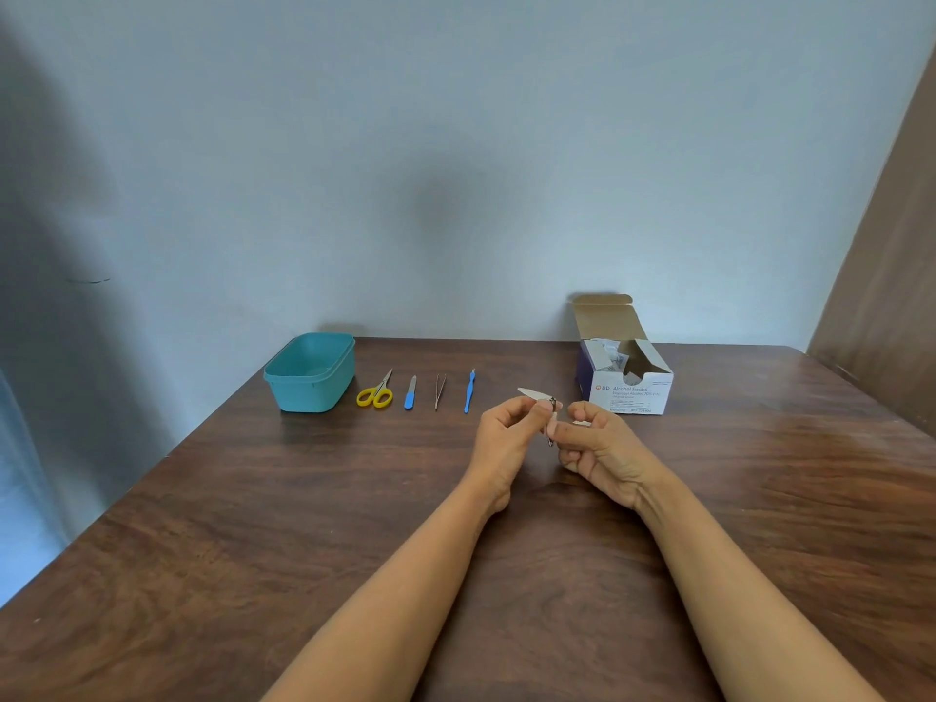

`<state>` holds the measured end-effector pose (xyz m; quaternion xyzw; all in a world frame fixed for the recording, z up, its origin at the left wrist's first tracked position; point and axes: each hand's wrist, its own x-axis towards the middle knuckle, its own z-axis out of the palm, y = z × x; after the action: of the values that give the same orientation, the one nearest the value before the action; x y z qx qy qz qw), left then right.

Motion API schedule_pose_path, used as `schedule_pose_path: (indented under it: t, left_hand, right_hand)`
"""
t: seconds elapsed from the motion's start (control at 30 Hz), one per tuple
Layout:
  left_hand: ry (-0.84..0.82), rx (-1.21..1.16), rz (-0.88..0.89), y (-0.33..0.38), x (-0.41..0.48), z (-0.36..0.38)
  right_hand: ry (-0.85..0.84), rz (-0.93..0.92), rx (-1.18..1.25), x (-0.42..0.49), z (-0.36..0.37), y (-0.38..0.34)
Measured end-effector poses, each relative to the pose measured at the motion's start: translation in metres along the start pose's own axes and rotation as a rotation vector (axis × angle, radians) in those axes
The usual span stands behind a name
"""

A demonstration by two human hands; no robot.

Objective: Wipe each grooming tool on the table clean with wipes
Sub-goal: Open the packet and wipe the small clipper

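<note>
Head view: I am holding the small silver metal nail clipper (551, 402), lever swung open, pinched between left hand (501, 443) and right hand (602, 450) above the brown wooden table (228, 524), toward its far edge. Probably light, stiff, slick; gripping its flat body seems safest.

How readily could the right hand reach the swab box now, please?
Probably yes: the swab box stands open just beyond the right hand, bare table between, though that hand pinches a white scrap.
</note>
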<state>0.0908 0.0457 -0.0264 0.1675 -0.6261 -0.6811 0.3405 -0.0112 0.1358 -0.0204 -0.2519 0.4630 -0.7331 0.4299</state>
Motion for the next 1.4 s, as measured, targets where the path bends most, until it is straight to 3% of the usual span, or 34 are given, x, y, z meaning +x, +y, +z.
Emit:
schedule_pose_path:
  t: [0.4, 0.83, 1.1, 1.27, 1.4]
  left_hand:
    - [0.006, -0.044, -0.004, 0.006, -0.004, -0.002]
    - [0.061, -0.076, -0.004, 0.009, -0.006, -0.001]
    - [0.109, -0.110, -0.066, 0.012, -0.004, -0.005]
    - [0.022, -0.193, -0.130, 0.019, -0.004, -0.010]
    - [-0.073, -0.179, -0.186, 0.019, -0.001, -0.013]
  right_hand:
    - [-0.122, 0.041, -0.077, 0.000, -0.004, 0.000]
    - [-0.101, -0.002, -0.108, -0.006, 0.001, -0.001]
    - [0.071, -0.106, -0.035, -0.002, 0.003, 0.006]
    - [0.223, -0.217, 0.022, -0.001, 0.004, 0.005]
    - [0.232, -0.207, 0.039, 0.000, 0.001, 0.002]
